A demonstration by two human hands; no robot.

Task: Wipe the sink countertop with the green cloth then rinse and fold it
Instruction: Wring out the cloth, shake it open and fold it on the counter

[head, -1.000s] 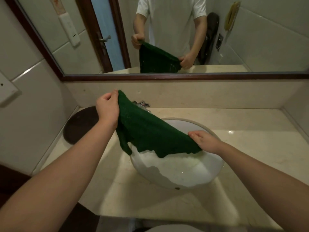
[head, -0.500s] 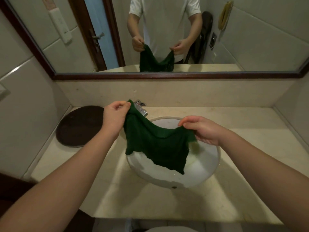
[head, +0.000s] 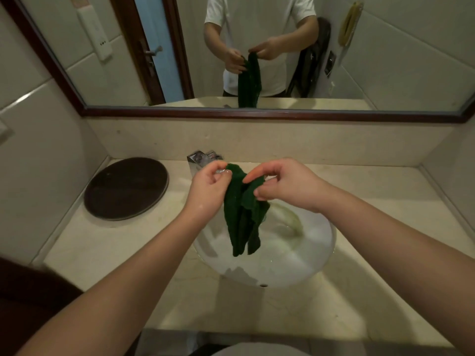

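The dark green knitted cloth (head: 243,214) is pinched by the left hand (head: 209,187) and right hand (head: 281,185), hanging below them over the white round basin (head: 308,258).

- My left hand (head: 208,191) and the green cloth (head: 243,214) hide most of the faucet (head: 203,158).
- The frame's edge crops my forearms.

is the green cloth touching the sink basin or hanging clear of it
Cannot tell. In the head view the green cloth hangs from both hands over the sink basin, but looking down from above hides any gap under its lower tips.
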